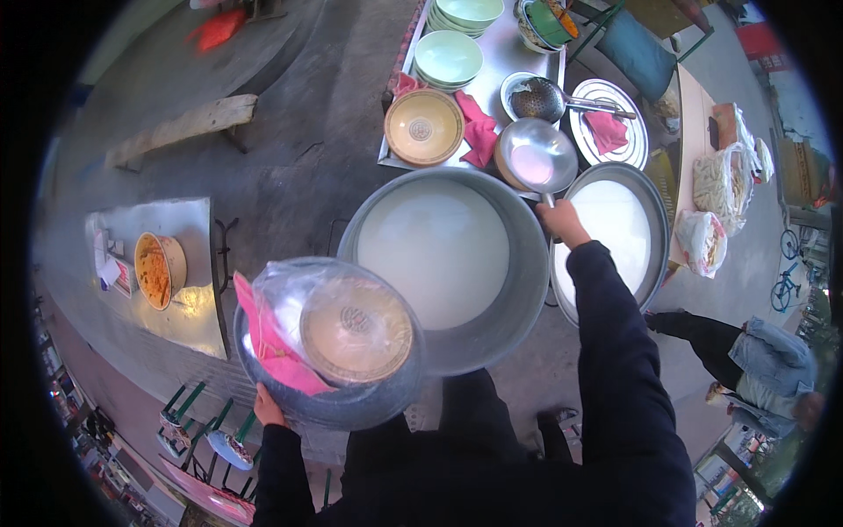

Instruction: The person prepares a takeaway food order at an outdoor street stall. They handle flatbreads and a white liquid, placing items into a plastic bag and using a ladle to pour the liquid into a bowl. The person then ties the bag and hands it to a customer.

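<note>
My left hand (269, 403) grips the near rim of a large grey metal basin (342, 412). In the basin lie a tan bowl (359, 323) in clear plastic and a pink cloth (283, 359). The basin overlaps the near left rim of a deep grey metal pot (487, 342) of milky white liquid. My right hand (564, 222) is closed on the handle of a metal ladle (543, 158), whose bowl is above a tan bowl, beyond the pot's far right rim. At right, under my forearm, stands a wide grey pan (660, 263) of white liquid.
A steel-topped table (494, 99) beyond the pot bears stacked pale green bowls (449, 56), a tan bowl (423, 126) and a perforated skimmer (539, 100). Left is a metal table (197, 244) with a tub of orange food (155, 273). A wooden bench (191, 128) and a person (764, 356) are farther off.
</note>
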`<action>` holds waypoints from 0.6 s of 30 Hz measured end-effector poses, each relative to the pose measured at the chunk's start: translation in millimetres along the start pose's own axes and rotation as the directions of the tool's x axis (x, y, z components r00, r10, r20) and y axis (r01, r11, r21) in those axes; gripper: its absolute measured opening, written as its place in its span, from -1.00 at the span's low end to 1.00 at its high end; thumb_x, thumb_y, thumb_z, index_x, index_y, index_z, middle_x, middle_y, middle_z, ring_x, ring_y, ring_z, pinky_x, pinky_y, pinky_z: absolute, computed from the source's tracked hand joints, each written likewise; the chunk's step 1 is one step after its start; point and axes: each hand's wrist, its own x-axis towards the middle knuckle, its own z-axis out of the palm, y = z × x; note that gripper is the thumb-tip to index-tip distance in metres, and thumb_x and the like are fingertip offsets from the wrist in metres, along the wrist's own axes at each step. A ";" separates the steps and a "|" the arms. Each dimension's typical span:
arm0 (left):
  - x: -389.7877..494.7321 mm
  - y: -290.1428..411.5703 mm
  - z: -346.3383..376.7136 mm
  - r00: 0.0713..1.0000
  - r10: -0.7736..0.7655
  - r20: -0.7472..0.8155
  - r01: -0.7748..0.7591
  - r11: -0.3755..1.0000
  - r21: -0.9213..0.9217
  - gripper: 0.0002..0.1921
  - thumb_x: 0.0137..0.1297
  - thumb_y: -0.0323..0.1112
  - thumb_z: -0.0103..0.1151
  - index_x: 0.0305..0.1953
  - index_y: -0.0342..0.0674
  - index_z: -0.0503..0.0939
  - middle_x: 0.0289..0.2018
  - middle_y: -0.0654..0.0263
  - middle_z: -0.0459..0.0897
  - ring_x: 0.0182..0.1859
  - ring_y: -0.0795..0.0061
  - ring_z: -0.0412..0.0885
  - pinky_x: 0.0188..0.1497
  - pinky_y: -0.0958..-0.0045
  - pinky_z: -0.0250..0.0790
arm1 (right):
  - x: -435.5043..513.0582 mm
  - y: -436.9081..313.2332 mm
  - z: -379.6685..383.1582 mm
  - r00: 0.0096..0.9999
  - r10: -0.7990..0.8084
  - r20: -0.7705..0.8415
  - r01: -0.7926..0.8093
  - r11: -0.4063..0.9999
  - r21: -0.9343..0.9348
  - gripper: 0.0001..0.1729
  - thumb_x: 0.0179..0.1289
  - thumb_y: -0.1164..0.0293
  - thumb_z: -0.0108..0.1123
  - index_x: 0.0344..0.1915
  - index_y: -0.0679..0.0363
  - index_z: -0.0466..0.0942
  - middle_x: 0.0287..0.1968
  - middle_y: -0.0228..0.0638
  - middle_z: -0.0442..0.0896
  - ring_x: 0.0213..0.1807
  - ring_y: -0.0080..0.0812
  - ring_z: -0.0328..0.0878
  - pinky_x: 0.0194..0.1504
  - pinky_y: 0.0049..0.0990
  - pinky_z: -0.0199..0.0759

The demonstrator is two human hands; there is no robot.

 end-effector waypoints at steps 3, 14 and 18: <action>34.1 9.9 -13.0 0.996 0.050 0.076 -0.052 0.998 0.031 -0.36 0.58 0.11 -0.02 0.13 -0.52 0.59 -0.04 0.13 0.71 -0.06 0.43 0.62 0.04 0.38 0.46 | -75.8 -32.9 -34.1 0.973 -0.134 -0.187 0.108 0.984 -0.142 -0.40 0.29 0.04 0.22 -0.20 0.51 0.60 -0.29 0.30 0.68 -0.14 0.30 0.66 -0.08 0.01 0.51; 51.5 47.7 -2.7 0.982 0.111 0.153 -0.104 0.993 -0.050 -0.48 0.58 0.05 0.03 -0.29 -0.37 0.66 -0.42 0.39 0.64 -0.34 0.62 0.46 -0.23 0.44 0.36 | -257.1 -61.9 52.2 0.995 -0.100 0.002 0.097 0.959 -0.267 -0.64 0.25 0.29 0.18 -0.11 0.37 0.50 -0.19 0.17 0.71 -0.10 0.20 0.68 0.00 0.01 0.54; 47.1 24.8 -12.8 0.982 0.009 0.189 0.010 0.995 -0.103 -0.49 0.58 0.06 0.02 -0.10 -0.38 0.67 -0.28 0.34 0.70 -0.27 0.57 0.57 -0.17 0.44 0.44 | -192.8 -42.1 107.2 0.933 -0.289 -0.214 0.102 0.784 -0.613 -0.90 0.29 0.41 0.16 -0.26 0.17 0.46 -0.31 -0.18 0.69 -0.27 -0.13 0.76 -0.26 -0.24 0.68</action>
